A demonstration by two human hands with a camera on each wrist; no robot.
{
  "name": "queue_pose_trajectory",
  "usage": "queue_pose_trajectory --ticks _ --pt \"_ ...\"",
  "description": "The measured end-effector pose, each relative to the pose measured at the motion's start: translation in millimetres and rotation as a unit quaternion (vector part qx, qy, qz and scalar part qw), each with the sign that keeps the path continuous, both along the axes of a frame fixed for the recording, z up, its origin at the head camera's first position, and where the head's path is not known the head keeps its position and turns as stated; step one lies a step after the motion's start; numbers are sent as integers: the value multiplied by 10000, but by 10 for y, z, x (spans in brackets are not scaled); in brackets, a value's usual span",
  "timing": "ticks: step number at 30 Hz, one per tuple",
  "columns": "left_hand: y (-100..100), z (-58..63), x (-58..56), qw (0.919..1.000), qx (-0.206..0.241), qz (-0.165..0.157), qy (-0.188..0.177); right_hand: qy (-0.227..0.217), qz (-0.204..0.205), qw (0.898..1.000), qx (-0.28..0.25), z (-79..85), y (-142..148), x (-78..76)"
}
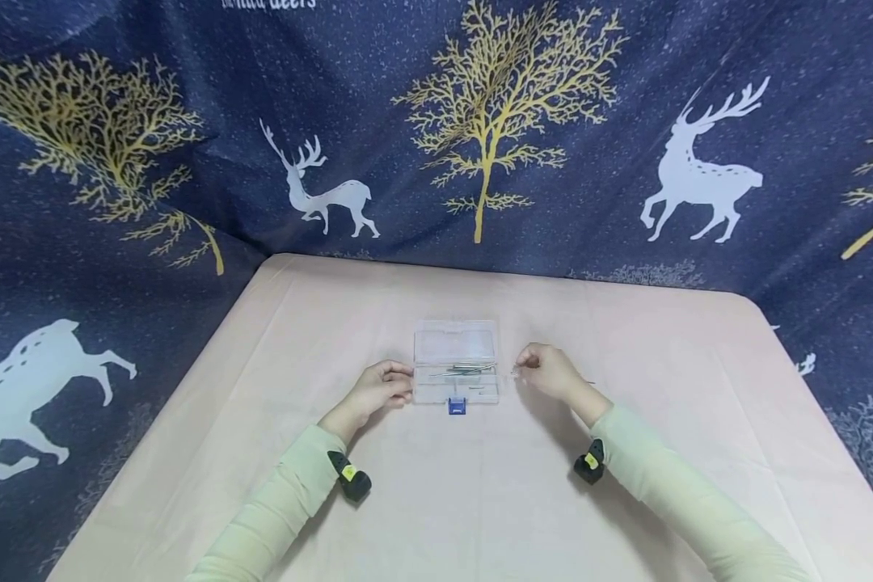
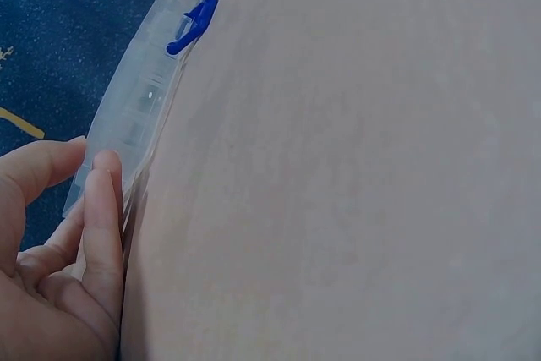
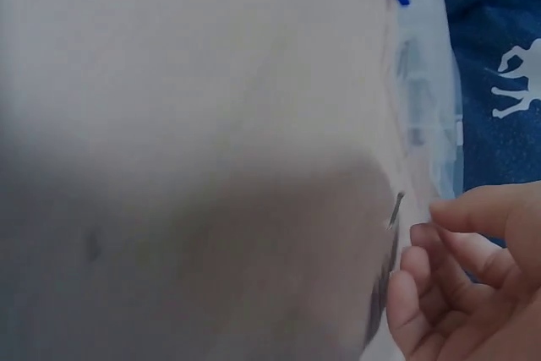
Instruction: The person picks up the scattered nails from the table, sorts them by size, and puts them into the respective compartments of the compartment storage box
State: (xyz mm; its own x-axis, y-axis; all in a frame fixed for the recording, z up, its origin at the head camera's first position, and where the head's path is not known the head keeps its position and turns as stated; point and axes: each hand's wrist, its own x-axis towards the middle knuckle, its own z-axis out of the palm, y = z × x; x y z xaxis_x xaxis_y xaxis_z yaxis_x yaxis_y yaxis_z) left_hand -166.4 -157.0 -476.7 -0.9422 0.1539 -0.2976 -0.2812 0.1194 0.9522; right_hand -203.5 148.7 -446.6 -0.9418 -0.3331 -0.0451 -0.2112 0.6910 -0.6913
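A clear plastic compartment box (image 1: 456, 394) with a blue latch (image 1: 457, 406) lies on the table, lid (image 1: 454, 346) raised at the back. Several thin metal pieces (image 1: 466, 369) lie inside; their exact kind is too small to tell. My left hand (image 1: 378, 386) touches the box's left end with fairly straight fingers. Just off the right side, my right hand (image 1: 553, 373) hovers low with loosely bent fingers. Beside its fingertips, in the right wrist view, a small nail-like metal piece (image 3: 397, 206) shows, apart from them. I see nothing clearly pinched there.
A pale pink cloth covers the table (image 1: 436, 501). Behind it and at the sides hangs a dark blue curtain (image 1: 407, 121) with white deer and golden trees. A thin dark piece (image 1: 590, 382) shows to the right of the right hand.
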Motion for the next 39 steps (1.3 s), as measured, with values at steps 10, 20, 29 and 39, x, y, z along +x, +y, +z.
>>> queue_pose_trajectory --ticks 10,20,29,39 --pt "5 22 5 10000 -74 -2 11 -117 24 9982 591 -42 73 5" --pt "11 -10 8 9999 -148 29 -14 339 635 9927 973 -101 86 -41" --pt "14 24 6 9998 -162 61 2 466 1127 9793 1616 -46 42 -44" --pt "15 -7 3 9998 -176 45 -12 151 900 9831 1588 18 22 -4"
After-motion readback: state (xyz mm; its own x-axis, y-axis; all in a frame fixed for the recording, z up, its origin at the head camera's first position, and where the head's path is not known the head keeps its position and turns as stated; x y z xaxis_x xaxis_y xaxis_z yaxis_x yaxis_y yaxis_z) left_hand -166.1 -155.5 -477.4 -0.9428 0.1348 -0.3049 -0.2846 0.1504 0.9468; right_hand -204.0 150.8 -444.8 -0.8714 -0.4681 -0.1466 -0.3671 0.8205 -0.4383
